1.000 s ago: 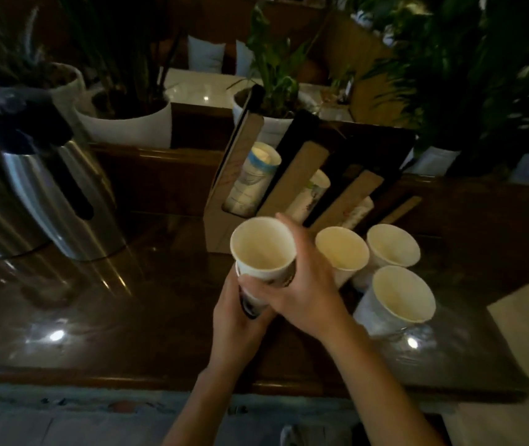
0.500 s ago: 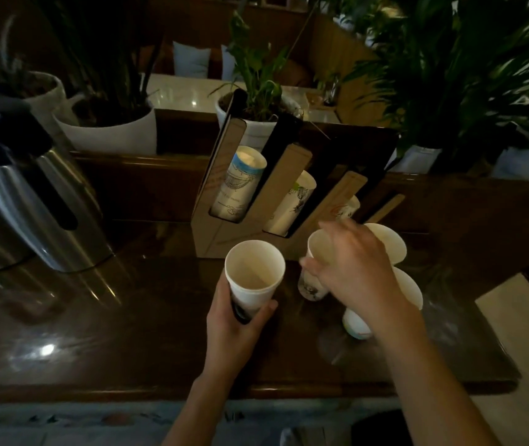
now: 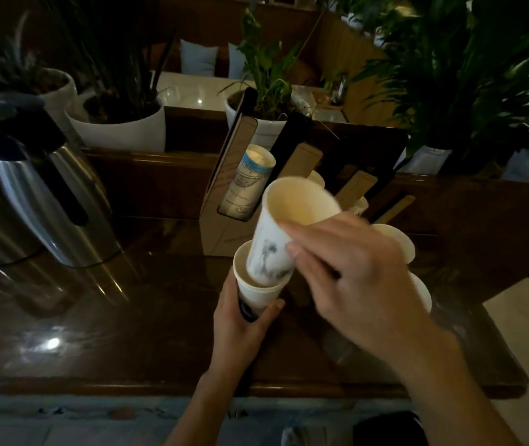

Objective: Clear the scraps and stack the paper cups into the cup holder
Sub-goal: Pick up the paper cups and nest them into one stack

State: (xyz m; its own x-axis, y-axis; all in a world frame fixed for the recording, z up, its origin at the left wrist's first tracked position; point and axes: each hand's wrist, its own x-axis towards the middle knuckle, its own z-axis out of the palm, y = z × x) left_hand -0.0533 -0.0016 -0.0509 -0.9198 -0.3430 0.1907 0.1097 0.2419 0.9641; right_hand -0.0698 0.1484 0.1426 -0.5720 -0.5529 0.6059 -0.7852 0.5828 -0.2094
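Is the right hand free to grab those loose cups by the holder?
Probably not yet. The right hand is full, holding a cup partway into the left hand's cup. The loose cups sit just behind it, unblocked.

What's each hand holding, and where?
Left hand grips the lower cup around its lower wall; right hand holds the upper cup by its side near the rim.
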